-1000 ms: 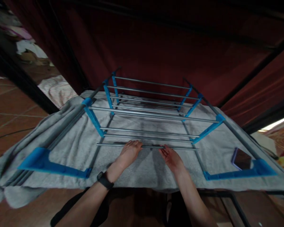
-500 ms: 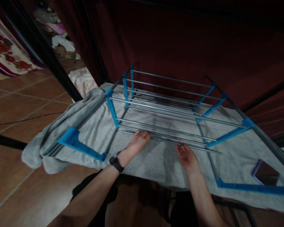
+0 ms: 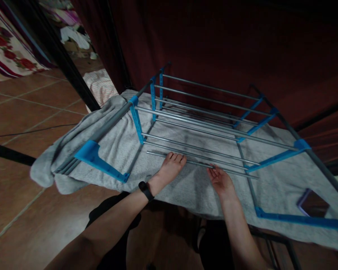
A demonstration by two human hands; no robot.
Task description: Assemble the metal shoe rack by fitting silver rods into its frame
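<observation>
A folded drying rack (image 3: 202,127) with grey metal rods and blue plastic brackets lies on a grey towel (image 3: 115,150). My left hand (image 3: 170,168) rests palm down on the towel, fingers stretched out and touching the nearest rod (image 3: 233,171). A black band sits on that wrist. My right hand (image 3: 221,180) lies palm up just beside it, fingers open, fingertips at the same rod. Neither hand holds anything.
A dark phone (image 3: 312,204) lies on the towel at the right, near a blue bracket (image 3: 298,220). A dark red curtain (image 3: 214,45) hangs behind. Brown floor tiles (image 3: 22,123) spread to the left, with a striped cloth (image 3: 100,88) and a flowered fabric (image 3: 5,52) beyond.
The view has swung left, so the rack sits further right in frame. Both hands have stayed at the nearest rod, fingers still open.
</observation>
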